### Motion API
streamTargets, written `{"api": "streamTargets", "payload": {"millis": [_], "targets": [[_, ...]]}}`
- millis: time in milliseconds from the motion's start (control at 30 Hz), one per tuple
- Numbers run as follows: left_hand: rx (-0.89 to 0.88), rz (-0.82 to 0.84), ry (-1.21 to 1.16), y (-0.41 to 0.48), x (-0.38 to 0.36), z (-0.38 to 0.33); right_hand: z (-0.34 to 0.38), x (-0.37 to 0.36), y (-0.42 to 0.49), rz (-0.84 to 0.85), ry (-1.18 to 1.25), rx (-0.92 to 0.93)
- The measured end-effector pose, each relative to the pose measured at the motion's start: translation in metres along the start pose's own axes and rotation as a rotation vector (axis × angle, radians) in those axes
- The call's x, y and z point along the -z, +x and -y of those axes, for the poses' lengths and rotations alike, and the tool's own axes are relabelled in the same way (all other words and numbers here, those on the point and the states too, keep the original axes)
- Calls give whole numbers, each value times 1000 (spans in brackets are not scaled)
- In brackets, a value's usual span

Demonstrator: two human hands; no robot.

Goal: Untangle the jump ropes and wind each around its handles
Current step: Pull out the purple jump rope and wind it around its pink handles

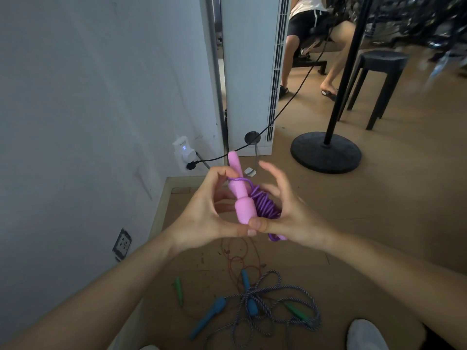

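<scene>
I hold a pink jump-rope handle upright in front of me, its purple rope coiled in several turns beside it. My left hand pinches a loop of the purple rope at the handle's neck, thumb under the handle's base. My right hand grips the coil from the right, thumb at the handle's bottom, upper fingers spread. On the floor below lies a tangle: a blue-and-white braided rope with two blue handles, a thin red rope, and green handles.
A white wall with a plugged-in socket stands to the left. A black cable runs across to it. A black stand base and black stool sit to the right. A seated person is behind. My shoe is at bottom right.
</scene>
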State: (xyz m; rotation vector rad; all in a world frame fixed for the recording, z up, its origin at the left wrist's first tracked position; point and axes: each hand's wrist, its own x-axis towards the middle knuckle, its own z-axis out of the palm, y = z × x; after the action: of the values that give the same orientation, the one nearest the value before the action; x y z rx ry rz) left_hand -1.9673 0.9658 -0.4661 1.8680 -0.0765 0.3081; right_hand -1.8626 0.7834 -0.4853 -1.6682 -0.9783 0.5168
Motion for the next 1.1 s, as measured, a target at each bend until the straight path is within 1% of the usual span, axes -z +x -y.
{"api": "streamTargets", "payload": {"millis": [100,200,300,400,533,667,733,833,867,967,1100], "targets": [[-11,0,-28,0,4,-2,4,3,2,16,15,73],[-4,-7,-50,-2,7,-4,2,1,0,-25,7,75],[29,-24,-122,-2,8,-5,-2,-1,-3,-64,-35,90],[47,-19,-121,-1,9,-4,-4,-3,-5,-55,-43,105],[52,-24,-59,0,11,-3,-2,-5,-6,-9,-38,89],[47,-48,54,2,15,-1,1,-8,-6,-25,-86,121],[36,-59,130,3,14,0,4,-10,-6,-52,-50,57],[-49,-53,292,5,11,-2,5,-14,-5,-73,-37,-22],[-57,-38,293,5,11,-1,4,-14,-4,-70,-53,-12],[28,44,129,4,13,4,1,-12,-2,-18,-107,20],[62,102,74,3,14,7,0,-9,-2,83,-61,-58]]}}
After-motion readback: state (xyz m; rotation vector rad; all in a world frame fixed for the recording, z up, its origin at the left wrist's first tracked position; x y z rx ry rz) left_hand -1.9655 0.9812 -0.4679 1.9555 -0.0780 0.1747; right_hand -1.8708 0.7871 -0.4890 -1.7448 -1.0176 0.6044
